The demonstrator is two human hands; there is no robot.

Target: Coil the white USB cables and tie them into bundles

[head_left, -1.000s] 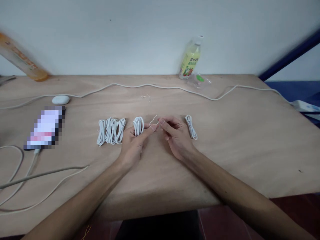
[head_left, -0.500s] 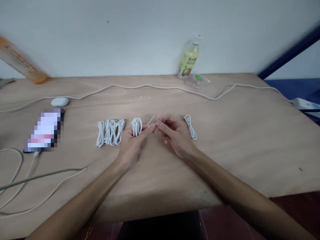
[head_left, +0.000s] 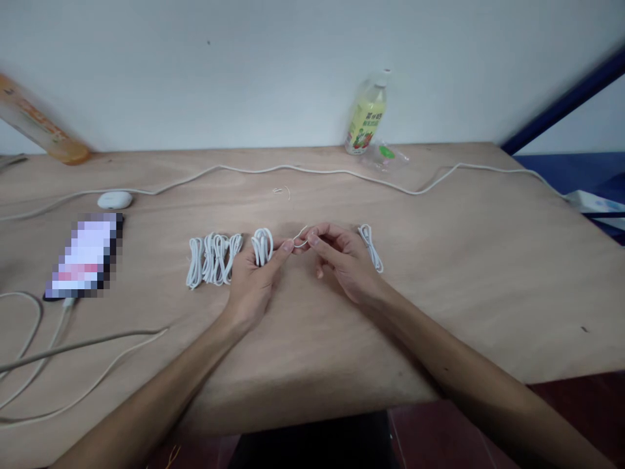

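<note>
My left hand is closed with a coiled white cable held in it, loops standing up between thumb and fingers. Its thumb and fingertip also pinch a thin white twist tie. My right hand faces it, thumb and forefinger closed on the other part of the tie, which bends between the two hands. Just left of my left hand, several bundled white cables lie side by side. One more bundled white cable rests right beside my right hand.
Loose twist ties lie beyond my hands. A long white cord crosses the wooden table. At left are a phone with a plugged cable and a white case. Bottles stand by the wall, with a plastic wrapper.
My hands have drawn slightly apart, the left one moving a little left with the coil. The twist tie now stretches between them in a longer curve.
</note>
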